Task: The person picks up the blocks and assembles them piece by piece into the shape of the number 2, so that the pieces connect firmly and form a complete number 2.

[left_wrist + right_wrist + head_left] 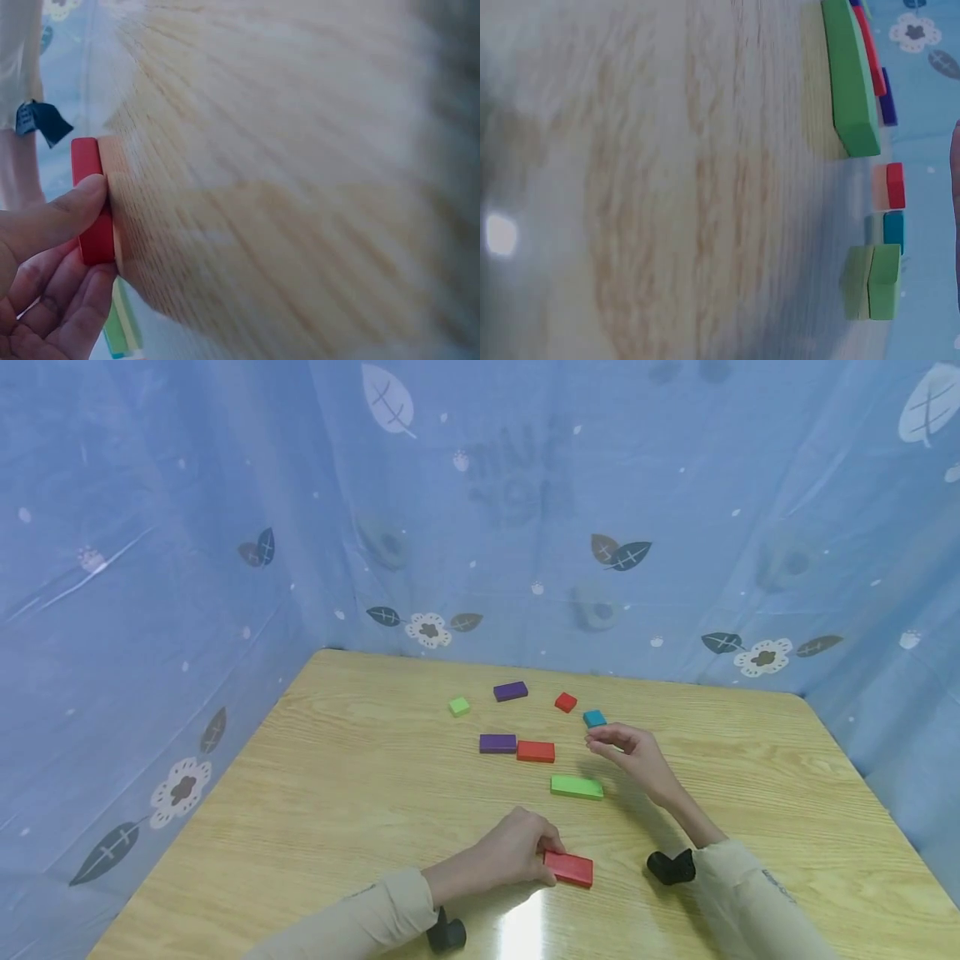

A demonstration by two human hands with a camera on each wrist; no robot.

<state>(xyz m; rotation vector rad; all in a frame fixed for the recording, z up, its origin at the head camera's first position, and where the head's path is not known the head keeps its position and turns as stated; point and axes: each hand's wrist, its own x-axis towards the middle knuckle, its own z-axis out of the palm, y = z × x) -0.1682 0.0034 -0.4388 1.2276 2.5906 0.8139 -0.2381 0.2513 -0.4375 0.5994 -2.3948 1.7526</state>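
Observation:
My left hand (512,852) pinches a red rectangular block (568,868) at its left end, close above or on the table. In the left wrist view the thumb (82,199) lies across this red block (94,199). My right hand (636,758) hovers over the table by a small blue block (595,718), thumb and forefinger curved with nothing visible between them. Only a sliver of a finger shows in the right wrist view. Below and left of that hand lies a long green block (576,787). A short green block (885,281) stands near the blue one there, hidden in the head view.
Farther back lie a purple block (498,744) touching a red block (536,752), another purple block (511,692), a small red block (566,702) and a light green one (459,707). Blue patterned curtain (525,527) borders the wooden table (337,793) at back and sides.

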